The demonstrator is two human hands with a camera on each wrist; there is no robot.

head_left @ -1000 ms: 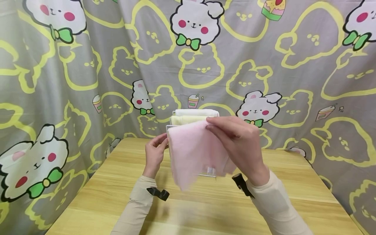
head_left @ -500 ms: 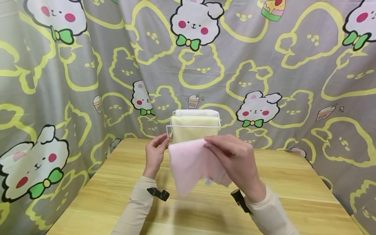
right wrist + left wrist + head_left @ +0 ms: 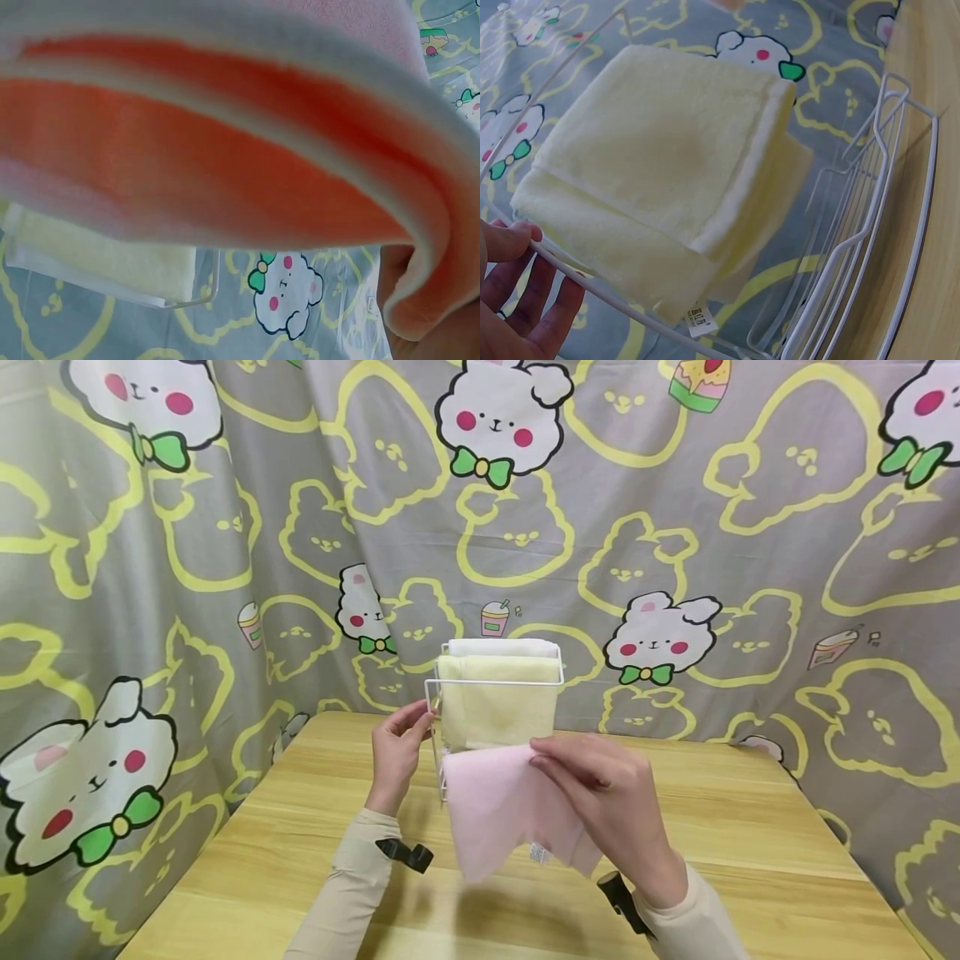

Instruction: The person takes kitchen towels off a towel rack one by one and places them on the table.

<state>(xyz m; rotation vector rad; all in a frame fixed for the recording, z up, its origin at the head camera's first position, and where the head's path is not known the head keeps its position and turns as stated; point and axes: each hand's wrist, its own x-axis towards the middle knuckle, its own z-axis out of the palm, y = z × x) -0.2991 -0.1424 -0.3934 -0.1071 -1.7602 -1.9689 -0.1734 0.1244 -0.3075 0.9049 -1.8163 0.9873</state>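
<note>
In the head view my left hand (image 3: 394, 762) grips the left side of a white wire rack (image 3: 495, 682); the left wrist view shows thumb and fingers around its thin rail (image 3: 634, 309). A folded yellow towel (image 3: 498, 714) hangs on the rack, with a white towel (image 3: 502, 647) behind it. My right hand (image 3: 615, 806) pinches the upper edge of a pink towel (image 3: 491, 810), which hangs down in front of the rack's lower part. A small label (image 3: 537, 853) shows at the towel's bottom. In the right wrist view the pink towel's open folds (image 3: 225, 165) hide most of the hand.
The rack stands on a wooden table (image 3: 712, 860), toward its back edge. A grey patterned curtain (image 3: 675, 493) hangs behind and along the left side. A black strap mount sits at each wrist.
My right hand has brought the pink towel down from the rack's front top rail, uncovering the yellow towel behind it. My left hand keeps its grip on the rack.
</note>
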